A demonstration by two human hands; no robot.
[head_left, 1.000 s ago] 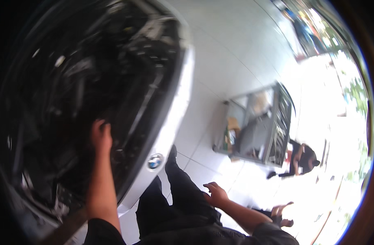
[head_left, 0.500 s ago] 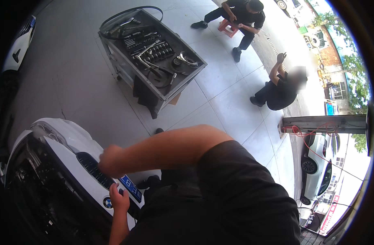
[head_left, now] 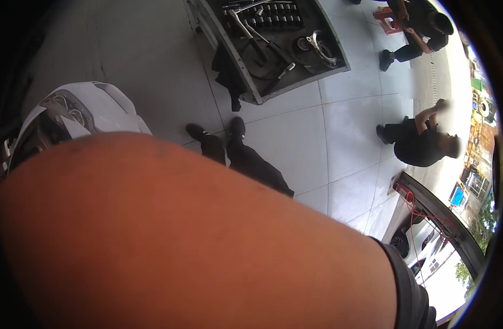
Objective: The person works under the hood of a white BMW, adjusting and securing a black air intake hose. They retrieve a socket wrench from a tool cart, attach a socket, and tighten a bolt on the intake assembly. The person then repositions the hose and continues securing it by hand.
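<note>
My bare arm (head_left: 196, 236) fills the lower half of the view, very close to the camera. Its black sleeve (head_left: 408, 285) is at the lower right and the arm runs off to the left. No hand shows on it. Neither my left hand nor my right hand is visible; the arm covers where they could be. Above the arm, the front of a white car (head_left: 92, 107) with its hood open peeks out at the left. My legs in black trousers and black shoes (head_left: 235, 148) stand on the pale tiled floor next to the car.
A grey tool cart (head_left: 273, 44) with sockets, wrenches and a dark rag stands at the top. One person in black crouches at the right (head_left: 421, 142); another sits by a red stool (head_left: 421, 22). A second vehicle (head_left: 421, 236) with a red cable is at the lower right.
My raised arm has come much closer to the camera and now hides the car's front and my left hand, which was by the car's nose half a second ago. The view has swung toward the tool cart.
</note>
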